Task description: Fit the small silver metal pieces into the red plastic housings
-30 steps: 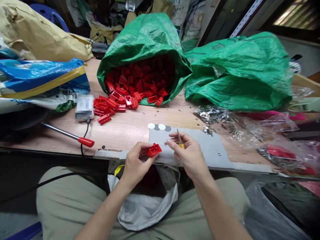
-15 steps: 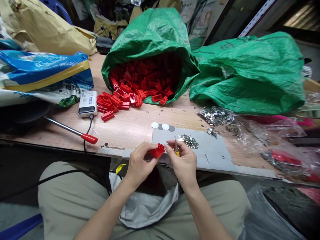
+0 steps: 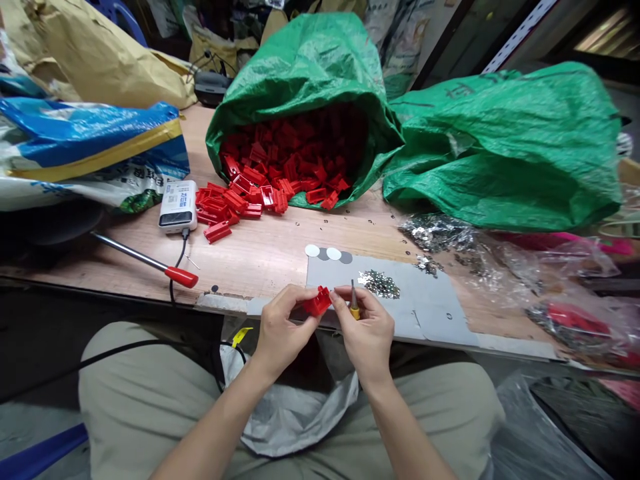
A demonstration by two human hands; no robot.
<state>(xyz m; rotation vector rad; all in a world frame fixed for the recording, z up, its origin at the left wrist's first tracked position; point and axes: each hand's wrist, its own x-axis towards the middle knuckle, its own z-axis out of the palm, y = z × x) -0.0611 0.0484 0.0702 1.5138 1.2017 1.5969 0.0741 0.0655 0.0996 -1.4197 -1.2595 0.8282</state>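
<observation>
Between the thumb and fingers of my left hand [image 3: 284,328] is a small red plastic part [image 3: 318,303], held just over the table's front edge. My right hand [image 3: 367,330] is closed around a small pointed tool with a yellow handle [image 3: 355,311], its metal tip upward. The right thumb and forefinger meet at the red part's right end; whether they pinch a tiny piece there is hidden. Beyond my right hand, a pile of small shiny metal pieces [image 3: 381,284] lies on a grey mat [image 3: 430,303].
A green sack [image 3: 310,60] spills red parts [image 3: 235,200] onto the table. Another green sack [image 3: 505,147] stands right, near plastic bags of metal pieces [image 3: 440,233]. To the left are a white power bank [image 3: 178,205] and a red-handled rod [image 3: 181,276]. A pale bag [image 3: 295,420] hangs open below my hands.
The whole view has shifted slightly. Both hands keep nearly the same pose around the red part, with the yellow-handled tool still in my right hand.
</observation>
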